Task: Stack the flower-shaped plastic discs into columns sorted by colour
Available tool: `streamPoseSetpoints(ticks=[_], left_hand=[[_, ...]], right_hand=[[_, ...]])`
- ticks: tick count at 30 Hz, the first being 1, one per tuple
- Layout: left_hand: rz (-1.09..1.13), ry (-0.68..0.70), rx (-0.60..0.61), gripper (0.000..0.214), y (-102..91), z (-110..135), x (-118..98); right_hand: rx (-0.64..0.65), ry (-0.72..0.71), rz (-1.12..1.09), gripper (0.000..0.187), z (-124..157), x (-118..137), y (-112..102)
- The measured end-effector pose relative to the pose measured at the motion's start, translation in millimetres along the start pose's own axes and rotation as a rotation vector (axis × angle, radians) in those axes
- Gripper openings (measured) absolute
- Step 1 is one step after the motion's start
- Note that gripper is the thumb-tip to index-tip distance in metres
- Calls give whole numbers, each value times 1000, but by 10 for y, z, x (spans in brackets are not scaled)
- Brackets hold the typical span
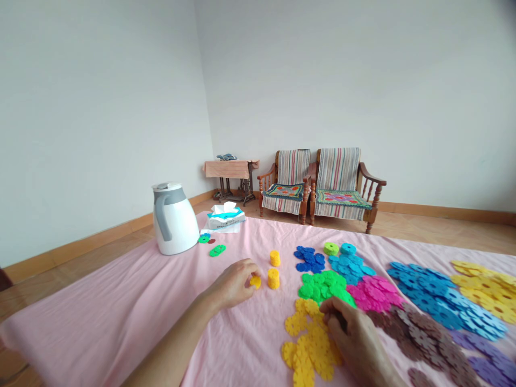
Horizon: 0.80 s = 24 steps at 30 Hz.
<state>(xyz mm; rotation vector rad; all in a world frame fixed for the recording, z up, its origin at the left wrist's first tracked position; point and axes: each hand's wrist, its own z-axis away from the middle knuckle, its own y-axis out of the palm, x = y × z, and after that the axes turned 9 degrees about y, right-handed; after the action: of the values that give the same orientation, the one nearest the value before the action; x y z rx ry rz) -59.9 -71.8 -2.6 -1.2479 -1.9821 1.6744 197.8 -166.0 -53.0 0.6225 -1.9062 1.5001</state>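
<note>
My left hand (237, 282) is closed on a yellow notched disc (255, 281), held by thumb and fingertips close to the pink cloth. Just right of it stand two short stacks of yellow discs, a nearer stack (273, 279) and a farther stack (274, 258). My right hand (349, 328) reaches over the right edge of a loose yellow disc pile (308, 344), its fingers curled inward. Whether a disc is between those fingers is hidden. Beyond the yellow pile lies a bright green disc pile (324, 286), with a pink pile (374, 294) beside it.
Blue (309, 259), brown (427, 336) and purple discs (487, 360) lie in piles on the pink tablecloth (133, 301). A white jug (177, 223) and a tissue box (226, 216) stand at the far left. Two wooden armchairs (342, 196) are beyond the table.
</note>
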Motion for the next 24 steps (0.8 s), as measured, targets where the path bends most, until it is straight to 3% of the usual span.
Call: streamPoseSetpoints(ticks=[13, 18, 24], left_hand=[[-2, -14, 14, 21, 0, 8, -5], [-13, -13, 60, 28, -26, 29, -1], [1, -40, 36, 34, 63, 18, 40]], right_hand=[[-13, 2, -3, 26, -5, -9, 6], [2, 3, 20, 25, -8, -7, 1], [-17, 17, 19, 26, 12, 5, 23]])
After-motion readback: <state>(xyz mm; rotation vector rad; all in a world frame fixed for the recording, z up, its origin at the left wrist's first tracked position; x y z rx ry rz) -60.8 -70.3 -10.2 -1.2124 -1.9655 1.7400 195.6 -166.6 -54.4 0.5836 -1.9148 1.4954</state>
